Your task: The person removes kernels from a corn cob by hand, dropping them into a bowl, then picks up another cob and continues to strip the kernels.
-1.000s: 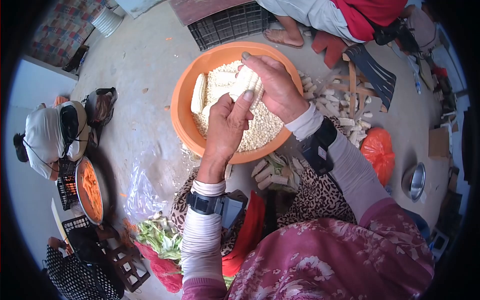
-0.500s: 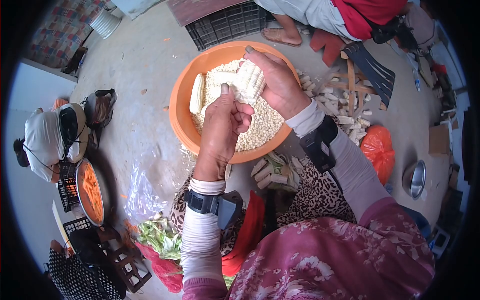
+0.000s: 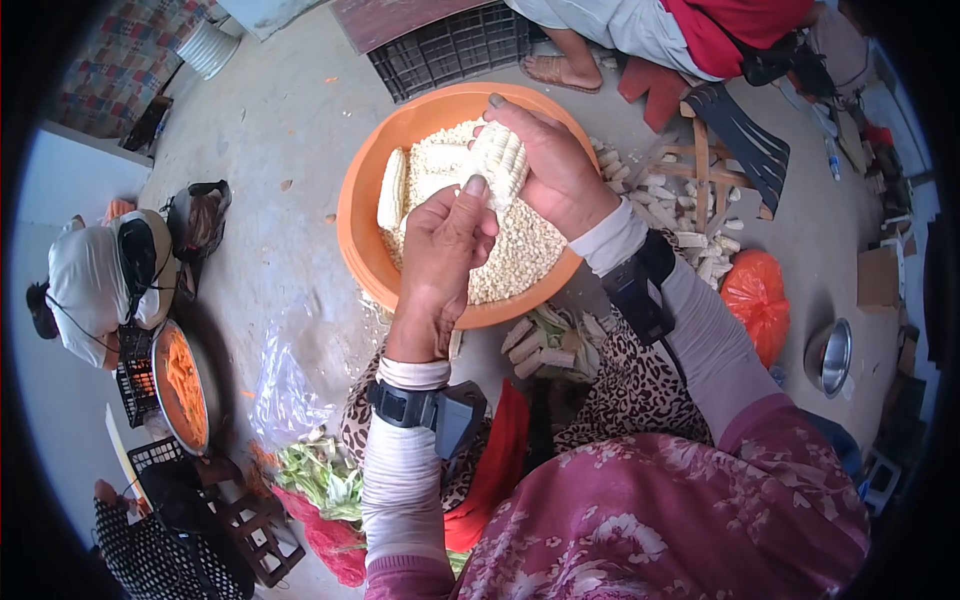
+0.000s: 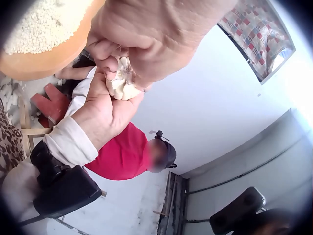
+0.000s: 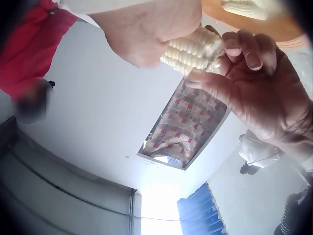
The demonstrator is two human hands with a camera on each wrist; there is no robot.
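Note:
My right hand (image 3: pixel 565 170) grips a pale ear of corn (image 3: pixel 503 163) over an orange basin (image 3: pixel 362 255). The left hand (image 3: pixel 438 250) is at the near end of the ear, thumb on the kernels and other fingers curled. In the right wrist view, rows of kernels (image 5: pixel 188 56) show between the hands, with the left thumb (image 5: pixel 212 83) against the end. From the left wrist, the ear's end (image 4: pixel 122 83) looks ragged where kernels are gone. Loose kernels (image 3: pixel 535 245) fill much of the basin, and another ear (image 3: pixel 393 190) lies along its left side.
Bare cobs (image 3: pixel 665 205) lie right of the basin near a low wooden seat (image 3: pixel 705 180). A red-orange bag (image 3: pixel 755 305) and a metal bowl (image 3: pixel 835 362) stand farther right. Behind is a black crate (image 3: pixel 455 50); a person in red (image 3: pixel 745 30) sits at upper right.
The left hand drew back from the ear with its thumb raised, then came back to the ear's near end. The right hand has kept its grip, and the ear stands more upright.

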